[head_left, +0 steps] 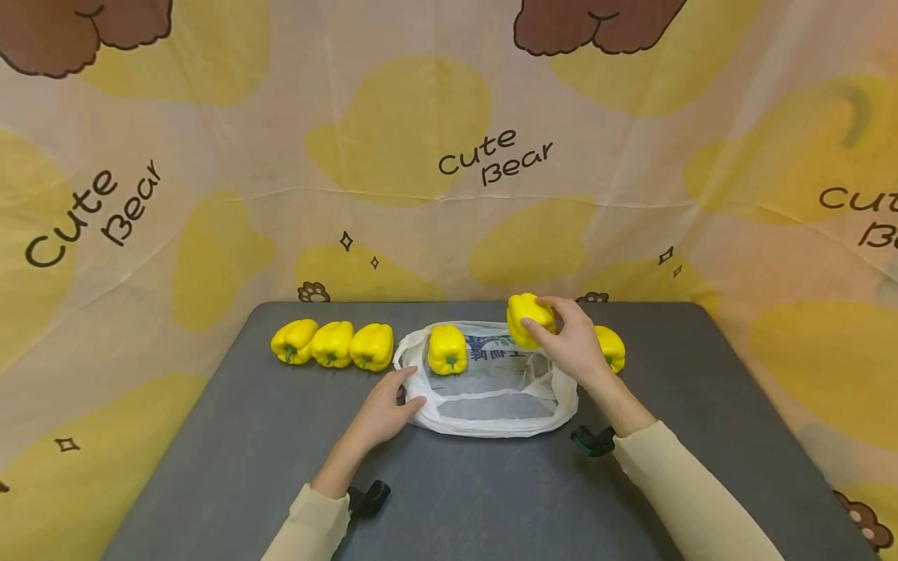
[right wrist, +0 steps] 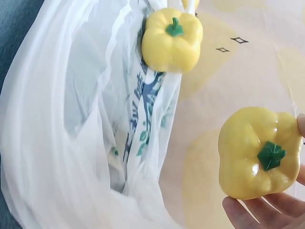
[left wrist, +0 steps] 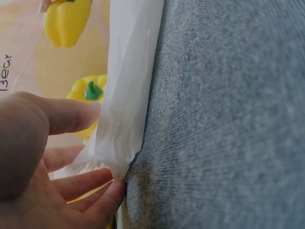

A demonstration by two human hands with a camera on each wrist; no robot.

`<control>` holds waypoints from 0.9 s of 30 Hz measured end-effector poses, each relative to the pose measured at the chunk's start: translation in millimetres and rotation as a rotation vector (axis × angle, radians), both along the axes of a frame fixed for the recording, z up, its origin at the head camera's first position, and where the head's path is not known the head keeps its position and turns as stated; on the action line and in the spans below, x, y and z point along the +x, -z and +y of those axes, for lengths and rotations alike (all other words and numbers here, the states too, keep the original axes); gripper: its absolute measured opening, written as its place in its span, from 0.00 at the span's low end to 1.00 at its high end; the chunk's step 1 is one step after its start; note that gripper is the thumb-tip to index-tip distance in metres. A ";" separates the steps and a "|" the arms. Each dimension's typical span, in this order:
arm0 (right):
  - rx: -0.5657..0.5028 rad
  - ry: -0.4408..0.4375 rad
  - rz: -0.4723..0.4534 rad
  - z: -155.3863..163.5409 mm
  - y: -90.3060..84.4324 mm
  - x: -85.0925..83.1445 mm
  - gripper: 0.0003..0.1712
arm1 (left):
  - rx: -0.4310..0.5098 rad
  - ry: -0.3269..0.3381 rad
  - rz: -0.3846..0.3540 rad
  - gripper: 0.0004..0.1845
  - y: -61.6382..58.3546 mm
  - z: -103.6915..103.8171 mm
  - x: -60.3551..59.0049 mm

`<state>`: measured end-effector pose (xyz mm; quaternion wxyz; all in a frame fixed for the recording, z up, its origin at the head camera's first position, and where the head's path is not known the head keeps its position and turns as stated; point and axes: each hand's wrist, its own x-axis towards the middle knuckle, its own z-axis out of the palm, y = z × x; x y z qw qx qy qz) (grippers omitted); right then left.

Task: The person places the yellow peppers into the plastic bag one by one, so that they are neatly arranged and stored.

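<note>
A white plastic bag (head_left: 505, 427) lies with its mouth spread wide on the table. My right hand (head_left: 577, 343) holds a yellow bell pepper (head_left: 528, 319) above the bag's back right rim, its green stem visible in the right wrist view (right wrist: 271, 155). Another yellow bell pepper (head_left: 447, 349) is at the back left of the bag's opening. At the bag's left side, my left hand (head_left: 382, 409) touches the plastic with its thumb and fingers spread apart. In the left wrist view, the left fingertips (left wrist: 113, 193) rest against the bag's lower edge.
Left of the bag, three yellow bell peppers (head_left: 333, 344) lie in a row on the grey table (head_left: 484, 499). One more yellow bell pepper (head_left: 610, 348) sits to the right, partly behind my right hand. A patterned cloth (head_left: 393, 156) hangs behind the table.
</note>
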<state>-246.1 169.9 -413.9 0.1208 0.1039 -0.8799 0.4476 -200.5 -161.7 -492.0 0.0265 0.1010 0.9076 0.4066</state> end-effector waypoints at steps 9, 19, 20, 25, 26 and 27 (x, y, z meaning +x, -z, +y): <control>-0.021 -0.013 -0.026 -15.2 1.7 -2.6 0.35 | -0.007 -0.005 -0.003 0.30 -0.4 0.1 -0.2; -0.019 0.001 -0.063 -30.0 18.4 -10.4 0.34 | -0.006 0.004 -0.003 0.30 0.1 0.9 1.2; -0.019 0.005 -0.066 -31.8 19.8 -11.0 0.34 | -0.007 0.003 -0.003 0.30 0.4 0.9 1.1; -0.030 0.008 -0.090 -40.9 23.7 -13.7 0.34 | 0.003 -0.012 -0.012 0.31 0.3 0.9 0.6; -0.029 0.012 -0.095 -42.3 24.8 -14.3 0.34 | 0.003 -0.012 -0.009 0.31 0.3 0.9 0.5; -0.027 0.013 -0.100 -43.7 25.9 -14.9 0.34 | 0.003 -0.010 -0.006 0.31 0.1 1.0 0.5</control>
